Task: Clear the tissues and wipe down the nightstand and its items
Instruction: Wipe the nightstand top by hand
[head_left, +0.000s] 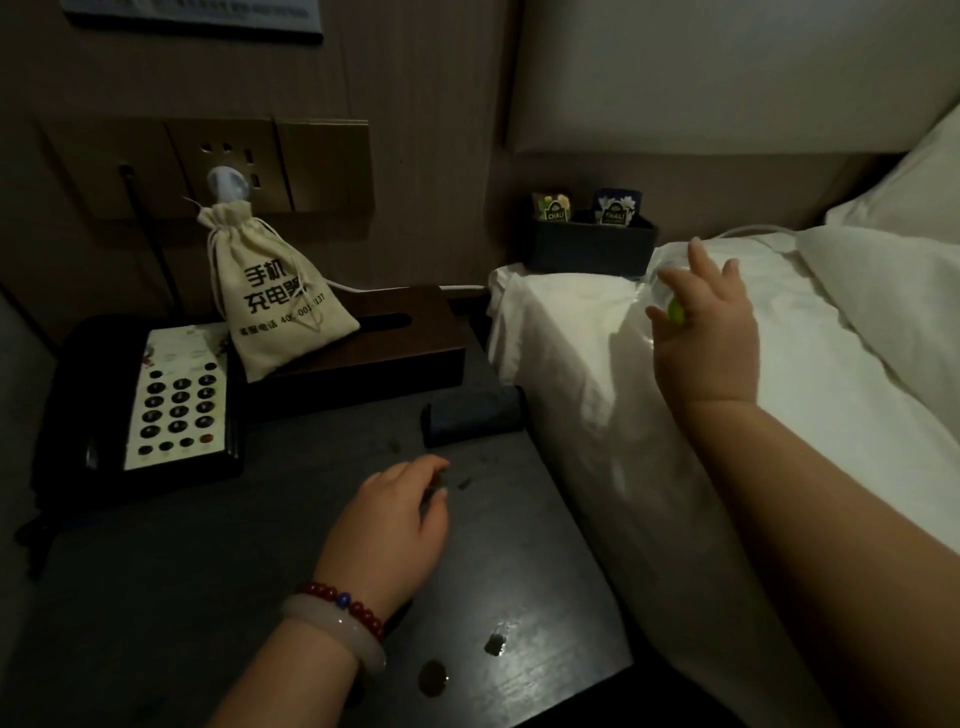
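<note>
Seeing no loose tissues on the desk (208, 597), we judge wiping remains: 2 smudges (432, 678) near its front edge. Left hand (387, 525) fingers curled, grip unclear; right hand (706, 332) holds clear item (675, 310) over bed (597, 374).

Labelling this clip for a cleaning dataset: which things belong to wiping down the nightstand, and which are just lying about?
Job: nightstand, stains, telephone, drawstring pouch, wooden tissue box, tea-bag box.
Lying about: bed sheet, pillow, wall socket panel, headboard.
</note>
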